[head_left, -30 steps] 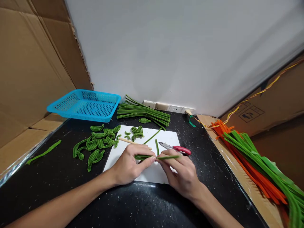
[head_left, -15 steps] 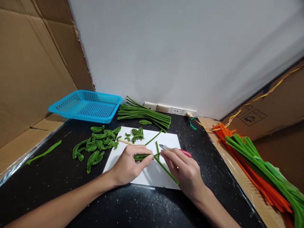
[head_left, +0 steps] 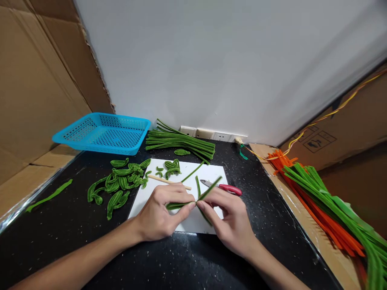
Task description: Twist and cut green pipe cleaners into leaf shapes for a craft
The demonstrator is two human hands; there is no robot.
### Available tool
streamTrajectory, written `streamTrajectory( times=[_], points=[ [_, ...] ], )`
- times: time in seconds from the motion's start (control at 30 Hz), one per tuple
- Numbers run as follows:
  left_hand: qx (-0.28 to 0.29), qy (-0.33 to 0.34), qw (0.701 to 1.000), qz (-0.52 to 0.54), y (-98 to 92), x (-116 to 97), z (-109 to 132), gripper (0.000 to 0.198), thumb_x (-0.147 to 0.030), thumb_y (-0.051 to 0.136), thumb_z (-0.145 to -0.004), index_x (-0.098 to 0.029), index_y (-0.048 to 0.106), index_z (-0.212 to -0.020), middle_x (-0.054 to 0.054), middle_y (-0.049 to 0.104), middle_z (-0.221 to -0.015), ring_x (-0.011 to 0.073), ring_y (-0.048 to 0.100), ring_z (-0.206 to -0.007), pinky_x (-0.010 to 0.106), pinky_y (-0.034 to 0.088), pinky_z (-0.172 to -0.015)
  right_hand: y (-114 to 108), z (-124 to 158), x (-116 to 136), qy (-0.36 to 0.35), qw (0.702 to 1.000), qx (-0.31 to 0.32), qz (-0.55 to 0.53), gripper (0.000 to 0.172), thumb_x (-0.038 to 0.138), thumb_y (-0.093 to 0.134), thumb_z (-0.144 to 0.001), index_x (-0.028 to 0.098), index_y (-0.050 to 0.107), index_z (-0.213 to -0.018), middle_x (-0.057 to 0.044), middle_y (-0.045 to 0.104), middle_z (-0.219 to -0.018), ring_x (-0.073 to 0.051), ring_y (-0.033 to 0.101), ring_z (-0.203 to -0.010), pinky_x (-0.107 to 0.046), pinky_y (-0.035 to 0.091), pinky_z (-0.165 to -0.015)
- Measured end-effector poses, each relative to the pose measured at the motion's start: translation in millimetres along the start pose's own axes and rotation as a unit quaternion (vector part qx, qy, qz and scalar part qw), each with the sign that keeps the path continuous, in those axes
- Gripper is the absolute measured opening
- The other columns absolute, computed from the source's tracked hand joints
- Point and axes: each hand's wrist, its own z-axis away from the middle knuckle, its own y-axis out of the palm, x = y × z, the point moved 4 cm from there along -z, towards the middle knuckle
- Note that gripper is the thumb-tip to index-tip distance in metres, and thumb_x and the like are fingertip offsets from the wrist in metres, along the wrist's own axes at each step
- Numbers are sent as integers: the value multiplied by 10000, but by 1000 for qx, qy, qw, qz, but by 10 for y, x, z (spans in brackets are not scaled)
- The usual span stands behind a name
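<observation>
Over a white sheet, my left hand pinches a folded bundle of green pipe cleaners between thumb and fingers. My right hand is closed in a pinch on the pipe cleaners right beside the left fingertips. One green stem sticks up and right past the right fingers; another runs down behind them. Behind the hands lie red-handled pliers, a thin wooden stick and a loose green pipe cleaner.
Left of the sheet is a pile of shaped green leaf pieces. A blue basket and a green pipe cleaner bundle stand near the wall sockets. Orange and green bundles lie at right on cardboard.
The right fingers have moved in against the left fingertips. A stem that pointed down right now points up right. The view has shifted slightly.
</observation>
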Motion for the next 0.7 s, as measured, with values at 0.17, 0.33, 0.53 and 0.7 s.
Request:
streamTrajectory(
  times=[0.17,0.33,0.53,0.7],
  points=[
    [20,57,997,-55,-44,-13,-17,191,-82,618,-930,-135,796,-884,57,691,-686,150,558,-626,281,467,-602,211,45,-145,286,913,60,-284,462,596,779,-853,156,678,-751,50,447,-546,-72,337,-441,-210,265,-404],
    [25,-185,979,87,-7,251,-5,138,-253,739,-902,-154,831,-880,86,800,-850,194,705,-768,287,535,-676,107,-8,-185,248,943,14,-220,380,500,845,-817,155,705,-742,13,553,-599,-85,427,-482,-209,319,-421],
    [-41,-333,892,302,121,465,75,279,-388,845,-821,-123,770,-864,5,651,-669,88,543,-572,200,384,-509,94,-5,-227,237,936,-49,-257,334,460,848,-822,164,712,-748,24,566,-576,-108,521,-448,-237,446,-427],
    [-54,-393,854,336,165,518,125,407,-483,863,-783,-127,675,-843,-43,534,-616,55,430,-509,180,263,-451,129,-11,-202,235,930,-68,-275,324,472,860,-803,164,759,-810,-11,655,-678,-119,557,-484,-258,537,-425]
  ],
)
